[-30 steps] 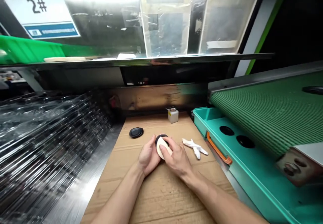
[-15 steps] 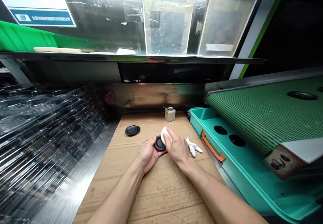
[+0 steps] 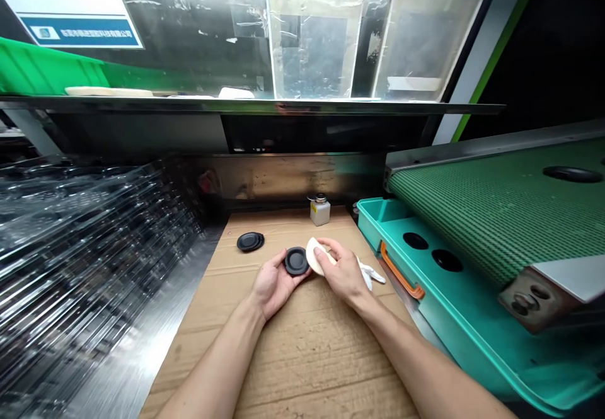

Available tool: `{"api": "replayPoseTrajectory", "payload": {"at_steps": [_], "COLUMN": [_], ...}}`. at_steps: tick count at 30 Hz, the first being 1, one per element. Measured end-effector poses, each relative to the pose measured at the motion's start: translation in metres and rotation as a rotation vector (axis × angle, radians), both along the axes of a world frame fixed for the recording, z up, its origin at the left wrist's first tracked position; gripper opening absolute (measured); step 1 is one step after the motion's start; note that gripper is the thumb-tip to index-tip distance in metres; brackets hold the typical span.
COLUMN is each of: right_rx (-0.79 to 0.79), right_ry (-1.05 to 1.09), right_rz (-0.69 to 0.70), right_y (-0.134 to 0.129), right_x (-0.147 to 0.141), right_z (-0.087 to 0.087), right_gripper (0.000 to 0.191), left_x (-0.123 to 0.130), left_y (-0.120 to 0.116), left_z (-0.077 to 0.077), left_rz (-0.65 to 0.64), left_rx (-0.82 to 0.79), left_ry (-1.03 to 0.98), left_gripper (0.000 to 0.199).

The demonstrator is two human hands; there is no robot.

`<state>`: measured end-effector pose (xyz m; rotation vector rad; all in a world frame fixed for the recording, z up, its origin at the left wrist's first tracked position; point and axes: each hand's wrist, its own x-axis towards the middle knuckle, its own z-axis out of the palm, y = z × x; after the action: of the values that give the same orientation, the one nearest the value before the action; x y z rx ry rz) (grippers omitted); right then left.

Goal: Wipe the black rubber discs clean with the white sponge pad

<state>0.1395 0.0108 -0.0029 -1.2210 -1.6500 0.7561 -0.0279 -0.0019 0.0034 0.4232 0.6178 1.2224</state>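
Note:
My left hand (image 3: 275,285) holds a round black disc (image 3: 296,261) by its edge, its dished face turned up. Just to the right, my right hand (image 3: 344,273) pinches a pale round pad (image 3: 316,256), tilted beside the disc's rim; whether the two touch I cannot tell. A couple of black discs (image 3: 249,241) lie overlapped on the cardboard (image 3: 302,356) to the left. Behind the hands stands a small whitish bottle (image 3: 320,211) with a metal top. White cloth, perhaps a glove (image 3: 373,274), lies partly hidden behind my right hand.
At right, a teal bin (image 3: 454,324) with an orange handle (image 3: 401,273) holds black discs (image 3: 446,259). Above it runs a green conveyor belt (image 3: 491,198) carrying another disc (image 3: 571,174). Stacked clear trays (image 3: 94,230) fill the left. A metal shelf (image 3: 307,108) crosses the back.
My right hand has drawn the pale pad off the disc to the right, so more of the disc's face shows. My left hand still holds the disc, shifted slightly left.

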Motion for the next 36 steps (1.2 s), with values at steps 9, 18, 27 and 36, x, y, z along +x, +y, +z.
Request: {"api": "replayPoseTrajectory", "payload": {"at_steps": [9, 18, 27, 36], "right_rx": [-0.198, -0.199, -0.328, -0.367], "right_ry": [0.240, -0.040, 0.000, 0.219], "right_rz": [0.209, 0.156, 0.322, 0.257], "right_y": [-0.009, 0.002, 0.002, -0.001], "right_x": [-0.015, 0.007, 0.008, -0.006], "right_z": [0.003, 0.008, 0.007, 0.009], "right_gripper": [0.029, 0.026, 0.025, 0.026], "left_x": [0.017, 0.018, 0.020, 0.022], "left_y": [-0.007, -0.006, -0.007, -0.008], "left_z": [-0.005, -0.006, -0.007, -0.005], "left_rz": [0.018, 0.029, 0.058, 0.008], "left_rx": [0.081, 0.040, 0.042, 0.094], "left_ry": [0.108, 0.171, 0.178, 0.207], "left_gripper": [0.028, 0.024, 0.023, 0.024]}}
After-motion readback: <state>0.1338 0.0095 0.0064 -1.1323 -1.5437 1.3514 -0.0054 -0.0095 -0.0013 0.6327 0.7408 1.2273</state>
